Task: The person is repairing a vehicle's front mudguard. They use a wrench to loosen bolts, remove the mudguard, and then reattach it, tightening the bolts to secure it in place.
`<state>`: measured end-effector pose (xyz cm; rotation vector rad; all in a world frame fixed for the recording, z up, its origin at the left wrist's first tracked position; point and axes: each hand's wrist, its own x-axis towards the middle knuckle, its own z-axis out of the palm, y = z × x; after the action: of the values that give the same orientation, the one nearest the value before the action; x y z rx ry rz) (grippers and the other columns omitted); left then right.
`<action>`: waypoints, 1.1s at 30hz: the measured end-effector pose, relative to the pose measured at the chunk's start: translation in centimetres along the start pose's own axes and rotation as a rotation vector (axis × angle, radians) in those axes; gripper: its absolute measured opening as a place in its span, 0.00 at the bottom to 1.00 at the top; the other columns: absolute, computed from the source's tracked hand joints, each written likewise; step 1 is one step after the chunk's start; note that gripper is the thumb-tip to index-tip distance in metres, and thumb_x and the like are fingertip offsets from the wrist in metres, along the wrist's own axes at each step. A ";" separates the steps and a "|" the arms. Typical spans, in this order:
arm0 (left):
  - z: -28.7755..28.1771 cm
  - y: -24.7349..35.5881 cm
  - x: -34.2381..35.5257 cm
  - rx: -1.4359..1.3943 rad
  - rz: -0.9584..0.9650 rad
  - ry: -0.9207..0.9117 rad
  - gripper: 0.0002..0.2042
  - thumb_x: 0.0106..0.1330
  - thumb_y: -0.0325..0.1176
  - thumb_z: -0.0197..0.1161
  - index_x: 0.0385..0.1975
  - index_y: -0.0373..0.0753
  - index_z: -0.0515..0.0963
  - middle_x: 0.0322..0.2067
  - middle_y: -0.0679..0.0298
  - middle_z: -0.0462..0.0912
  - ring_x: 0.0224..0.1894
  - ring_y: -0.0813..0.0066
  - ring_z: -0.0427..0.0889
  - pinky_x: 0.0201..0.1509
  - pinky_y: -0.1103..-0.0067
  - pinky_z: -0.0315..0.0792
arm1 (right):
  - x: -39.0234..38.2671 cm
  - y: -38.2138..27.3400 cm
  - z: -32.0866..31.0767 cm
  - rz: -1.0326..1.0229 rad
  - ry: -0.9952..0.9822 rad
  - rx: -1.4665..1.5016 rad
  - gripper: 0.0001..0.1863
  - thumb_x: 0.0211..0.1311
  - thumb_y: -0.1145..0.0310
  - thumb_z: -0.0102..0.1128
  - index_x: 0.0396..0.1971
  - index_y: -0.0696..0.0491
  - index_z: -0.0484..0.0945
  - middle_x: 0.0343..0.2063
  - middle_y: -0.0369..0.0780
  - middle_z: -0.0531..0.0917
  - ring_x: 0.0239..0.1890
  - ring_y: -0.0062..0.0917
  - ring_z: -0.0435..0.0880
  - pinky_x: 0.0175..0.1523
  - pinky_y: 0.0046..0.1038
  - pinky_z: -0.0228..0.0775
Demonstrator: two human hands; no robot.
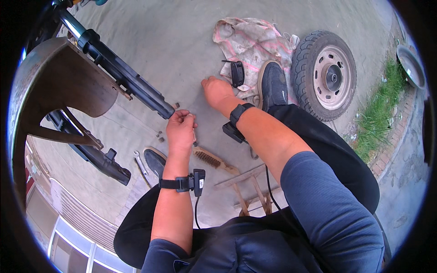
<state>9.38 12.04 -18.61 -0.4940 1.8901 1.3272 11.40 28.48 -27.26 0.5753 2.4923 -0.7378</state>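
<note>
My left hand [180, 129] is closed, thumb against fingers, at the lower end of a black fork leg [132, 75]. What it pinches, if anything, is too small to make out. Slightly right of it, my right hand [217, 91] hangs over the floor with curled fingers, and whatever lies inside them is hidden. A wooden-handled wire brush [213, 159] rests on the ground below my hands. Several small dark pieces [160, 136] lie scattered near the left hand. The second fork leg [95, 159] sits under a rusty mudguard [77, 77].
A spoked-hole wheel with tyre [324, 75] is at the right, beside a stained cloth [248, 38] carrying a black part [237, 73]. Wrenches [141, 164] lie by my left shoe [155, 160]. A wooden stool [250, 191] is close to me; a metal basin [410, 67] lies beyond grass [380, 113].
</note>
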 end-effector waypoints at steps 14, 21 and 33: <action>-0.5 5.6 -6.0 0.041 0.150 -0.170 0.11 0.74 0.31 0.57 0.51 0.36 0.76 0.42 0.63 0.87 0.34 0.80 0.83 0.32 0.84 0.70 | -5.4 -1.4 -12.7 0.009 -0.260 0.773 0.14 0.70 0.62 0.62 0.38 0.60 0.82 0.29 0.38 0.85 0.27 0.22 0.88 0.31 0.26 0.80; -2.3 15.0 -15.3 -0.016 0.411 -0.306 0.11 0.72 0.29 0.61 0.50 0.34 0.76 0.44 0.62 0.87 0.36 0.80 0.84 0.33 0.84 0.70 | -13.7 -6.8 -27.4 -0.156 -0.122 0.972 0.14 0.72 0.62 0.63 0.40 0.60 0.81 0.32 0.39 0.85 0.28 0.22 0.86 0.31 0.23 0.78; -8.3 17.4 -27.4 -0.338 0.639 -0.525 0.10 0.73 0.29 0.64 0.50 0.35 0.78 0.44 0.62 0.85 0.38 0.80 0.82 0.36 0.84 0.75 | -30.2 -12.7 -29.2 -0.314 -0.141 1.365 0.14 0.72 0.66 0.63 0.49 0.59 0.79 0.41 0.41 0.86 0.36 0.24 0.88 0.39 0.24 0.80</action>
<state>11.89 8.16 14.55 0.3231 1.4219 1.9694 19.76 28.28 15.83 0.4832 1.6232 -2.4801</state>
